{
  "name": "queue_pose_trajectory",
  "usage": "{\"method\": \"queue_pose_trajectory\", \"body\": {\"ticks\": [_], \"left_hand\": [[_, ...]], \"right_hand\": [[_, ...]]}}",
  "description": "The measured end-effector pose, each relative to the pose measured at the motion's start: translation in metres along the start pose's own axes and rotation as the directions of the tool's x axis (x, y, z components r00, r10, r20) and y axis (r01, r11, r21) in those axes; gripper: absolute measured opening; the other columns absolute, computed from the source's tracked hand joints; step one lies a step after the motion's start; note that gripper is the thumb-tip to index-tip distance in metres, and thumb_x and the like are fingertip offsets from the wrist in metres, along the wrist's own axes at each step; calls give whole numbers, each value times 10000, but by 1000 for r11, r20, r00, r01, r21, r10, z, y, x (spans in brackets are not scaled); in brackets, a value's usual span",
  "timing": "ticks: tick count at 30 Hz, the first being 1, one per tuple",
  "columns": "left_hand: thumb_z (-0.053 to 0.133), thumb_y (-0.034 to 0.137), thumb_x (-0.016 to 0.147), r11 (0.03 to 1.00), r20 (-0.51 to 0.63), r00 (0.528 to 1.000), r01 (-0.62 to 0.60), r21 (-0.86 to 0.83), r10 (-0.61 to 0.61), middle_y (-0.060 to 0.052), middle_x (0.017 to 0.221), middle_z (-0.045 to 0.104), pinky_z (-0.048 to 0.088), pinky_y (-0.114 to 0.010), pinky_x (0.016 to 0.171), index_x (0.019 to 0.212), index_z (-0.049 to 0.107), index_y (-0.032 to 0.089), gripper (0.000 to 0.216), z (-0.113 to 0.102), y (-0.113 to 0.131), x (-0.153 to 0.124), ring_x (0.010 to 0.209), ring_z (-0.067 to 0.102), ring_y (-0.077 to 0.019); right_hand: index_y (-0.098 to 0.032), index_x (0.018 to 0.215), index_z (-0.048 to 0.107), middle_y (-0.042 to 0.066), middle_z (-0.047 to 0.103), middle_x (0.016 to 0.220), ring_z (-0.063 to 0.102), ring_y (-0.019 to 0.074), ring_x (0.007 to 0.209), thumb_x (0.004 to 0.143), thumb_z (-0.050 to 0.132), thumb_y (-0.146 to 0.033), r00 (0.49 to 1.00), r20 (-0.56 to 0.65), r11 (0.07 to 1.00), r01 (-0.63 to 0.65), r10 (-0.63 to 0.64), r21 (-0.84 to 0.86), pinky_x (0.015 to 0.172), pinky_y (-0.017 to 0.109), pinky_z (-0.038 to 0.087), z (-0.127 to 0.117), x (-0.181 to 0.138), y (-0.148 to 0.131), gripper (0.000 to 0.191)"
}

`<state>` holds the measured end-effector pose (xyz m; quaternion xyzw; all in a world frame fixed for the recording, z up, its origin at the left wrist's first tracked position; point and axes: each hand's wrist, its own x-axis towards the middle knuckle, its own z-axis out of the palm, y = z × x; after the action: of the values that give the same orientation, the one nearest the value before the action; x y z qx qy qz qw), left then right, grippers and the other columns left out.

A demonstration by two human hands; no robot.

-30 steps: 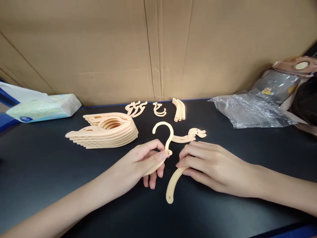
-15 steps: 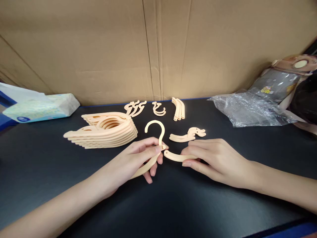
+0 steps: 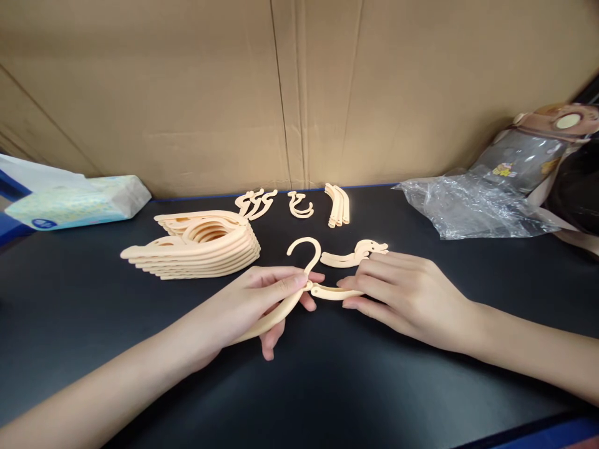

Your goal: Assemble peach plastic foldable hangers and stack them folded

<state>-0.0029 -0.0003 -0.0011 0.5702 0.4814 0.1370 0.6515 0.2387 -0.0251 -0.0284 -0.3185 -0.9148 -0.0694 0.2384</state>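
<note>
My left hand pinches a cream plastic hanger hook together with a curved hanger arm that slants down to the left. The hook stands upright with its curl opening leftward. My right hand grips another curved hanger arm between thumb and fingers. Its holed end meets the joint at the foot of the hook; whether it is seated there I cannot tell. Just behind my right hand lie a few loose cream pieces with rounded, holed ends.
Left of centre is a stack of folded cream hangers. Along the back lie curved pieces, loose hooks and hanger arms. A tissue pack sits at left; a clear plastic bag and a bottle at right.
The hook and the left hanger arm have shifted slightly right and down. The right hanger arm has turned, and its end now meets the joint where a small gap showed before.
</note>
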Motion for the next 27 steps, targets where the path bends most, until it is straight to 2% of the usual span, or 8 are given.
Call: {"method": "queue_pose_trajectory", "body": {"ticks": [3,10,16,27], "left_hand": [[527,522,938,999,18,1000,-8,43,8,57,423,566,450,-146,525,1155,690,205,417,-1,-2,1,404,529,-63],[601,483,904,999,138,989,-48,3,47,19,563,644,498,-131,498,1068,718,167,375,-4,-5,5,508,571,-81],[648,422,875,997,108,991,-78,-21,79,2,617,658,524,-128,490,863,721,147,285,-2,-7,6,585,593,-102],[673,498,824,997,103,992,-75,9,74,0,604,654,513,-128,483,895,722,134,374,0,-7,8,563,581,-97]], "right_hand": [[-146,907,687,27,647,767,569,155,699,989,495,-270,1000,-5,1000,11,-12,-28,662,283,408,0,0,0,243],[-141,860,687,29,640,744,551,160,685,984,502,-242,999,-17,996,26,-28,-85,645,294,399,1,-1,-1,245],[-133,864,691,31,628,735,545,162,682,981,507,-247,999,-11,997,49,-50,-66,637,296,398,1,-1,-3,247],[-161,798,664,-2,559,664,448,136,572,996,476,-273,994,8,991,107,-107,-75,564,278,340,1,-2,-4,295]]}}
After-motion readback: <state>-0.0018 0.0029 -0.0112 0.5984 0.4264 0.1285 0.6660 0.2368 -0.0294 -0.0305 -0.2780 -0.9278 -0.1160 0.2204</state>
